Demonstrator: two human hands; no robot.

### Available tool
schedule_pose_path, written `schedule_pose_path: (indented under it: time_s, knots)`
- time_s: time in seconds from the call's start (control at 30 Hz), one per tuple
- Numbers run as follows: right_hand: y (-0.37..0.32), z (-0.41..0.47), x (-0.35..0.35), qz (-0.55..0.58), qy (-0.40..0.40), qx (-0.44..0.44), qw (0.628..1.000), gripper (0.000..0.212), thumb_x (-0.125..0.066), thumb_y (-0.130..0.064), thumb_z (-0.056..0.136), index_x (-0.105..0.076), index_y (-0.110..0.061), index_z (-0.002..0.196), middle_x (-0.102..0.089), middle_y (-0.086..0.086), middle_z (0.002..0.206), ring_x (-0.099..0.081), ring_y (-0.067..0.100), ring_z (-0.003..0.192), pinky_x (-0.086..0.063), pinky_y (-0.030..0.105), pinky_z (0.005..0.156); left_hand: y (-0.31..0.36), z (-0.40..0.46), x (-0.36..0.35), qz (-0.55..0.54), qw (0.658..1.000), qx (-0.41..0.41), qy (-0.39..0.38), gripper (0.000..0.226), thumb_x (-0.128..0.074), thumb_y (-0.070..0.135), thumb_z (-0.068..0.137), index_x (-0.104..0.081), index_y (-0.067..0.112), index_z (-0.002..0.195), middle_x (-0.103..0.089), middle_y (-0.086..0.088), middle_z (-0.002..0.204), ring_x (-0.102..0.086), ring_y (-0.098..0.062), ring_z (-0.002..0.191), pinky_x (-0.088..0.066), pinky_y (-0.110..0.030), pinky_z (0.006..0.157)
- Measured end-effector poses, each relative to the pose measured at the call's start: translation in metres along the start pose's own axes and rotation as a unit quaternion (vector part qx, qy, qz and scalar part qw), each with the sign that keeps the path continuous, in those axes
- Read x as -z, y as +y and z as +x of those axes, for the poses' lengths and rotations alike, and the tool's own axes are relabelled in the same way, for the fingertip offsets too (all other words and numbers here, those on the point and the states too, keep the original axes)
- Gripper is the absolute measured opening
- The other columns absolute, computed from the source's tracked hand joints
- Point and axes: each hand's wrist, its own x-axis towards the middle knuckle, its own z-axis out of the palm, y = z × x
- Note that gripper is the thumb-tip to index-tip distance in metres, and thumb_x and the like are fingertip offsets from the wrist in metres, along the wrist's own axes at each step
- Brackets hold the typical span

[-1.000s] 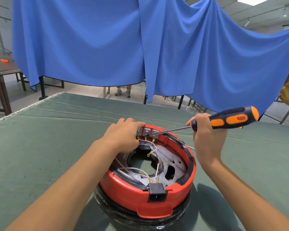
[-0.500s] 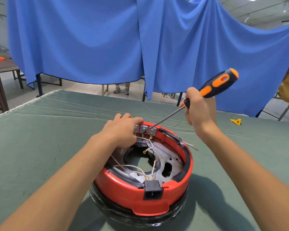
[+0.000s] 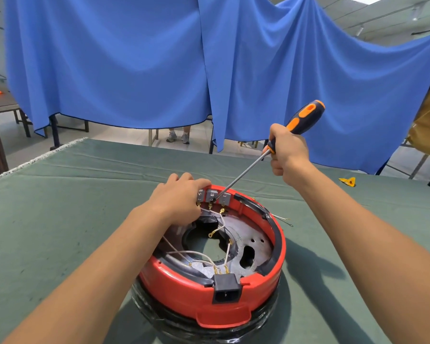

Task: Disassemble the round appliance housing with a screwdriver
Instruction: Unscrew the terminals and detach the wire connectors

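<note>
Head view. The round red plastic appliance housing [image 3: 210, 289] sits open side up on a black base, toward the near edge of the green cloth-covered table [image 3: 60, 207], roughly midway between its left and right edges. Inside show a grey metal plate, loose white wires with brass terminals, and a black power socket at the near rim.

The left hand [image 3: 178, 201] rests curled over the far rim, fingers gripping beside the row of grey terminal blocks [image 3: 212, 196]; judged: it braces the housing so it does not turn under tool force.

The right hand [image 3: 287, 153] is wrapped tight round the black-and-orange handled screwdriver [image 3: 271, 150], raised beyond the housing's far rim. The shaft slants down and left, its tip at the middle block; judged: the angle lines the blade up with a terminal screw there, though the screw head is too small to see.

A small yellow piece [image 3: 348, 181] lies near the table's far right edge.
</note>
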Motion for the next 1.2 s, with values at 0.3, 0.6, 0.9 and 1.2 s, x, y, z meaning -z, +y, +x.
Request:
schedule_pose_path:
  time_s: [0.3,0.6,0.9,1.2]
  knots:
    - [0.042,-0.046,0.016,0.090,0.075,0.187,0.975,0.027,-0.052,-0.023,0.065,-0.048,0.000,0.051,-0.042,-0.005,0.042,-0.035,0.013,0.041,-0.029,0.018,0.043,0.001,0.000,-0.001,-0.005,1.000,0.001,0.008,0.070,-0.048,0.012,0.081,-0.027,0.039,0.143,-0.037,-0.001,0.138,-0.030,-0.025,0.127,-0.034,-0.041,0.100]
    - [0.036,-0.036,0.018,0.055,0.067,0.132,0.988,0.020,-0.050,-0.029,0.062,-0.044,-0.019,0.046,-0.043,-0.002,0.046,-0.039,0.011,0.039,-0.032,0.019,0.041,0.002,-0.002,-0.001,0.002,1.000,0.003,0.007,0.069,-0.049,0.014,0.083,-0.025,0.038,0.144,-0.036,-0.001,0.140,-0.030,-0.025,0.128,-0.035,-0.041,0.100]
    - [0.013,0.005,0.000,0.018,0.061,0.020,0.998,0.022,-0.050,-0.024,0.067,-0.043,-0.019,0.046,-0.051,-0.007,0.040,-0.036,0.012,0.038,-0.025,0.023,0.046,0.001,-0.002,-0.001,0.000,1.000,0.000,0.010,0.068,-0.050,0.015,0.084,-0.027,0.038,0.143,-0.037,0.000,0.140,-0.030,-0.024,0.127,-0.035,-0.040,0.101]
    - [0.029,0.013,-0.019,0.014,0.008,-0.063,0.998,0.018,-0.048,-0.021,0.074,-0.039,-0.017,0.059,-0.047,-0.001,0.050,-0.025,0.007,0.022,-0.019,0.010,0.032,0.001,-0.001,-0.003,-0.010,1.000,-0.007,0.014,0.068,-0.048,0.014,0.083,-0.027,0.039,0.143,-0.038,0.000,0.138,-0.031,-0.024,0.126,-0.033,-0.040,0.099]
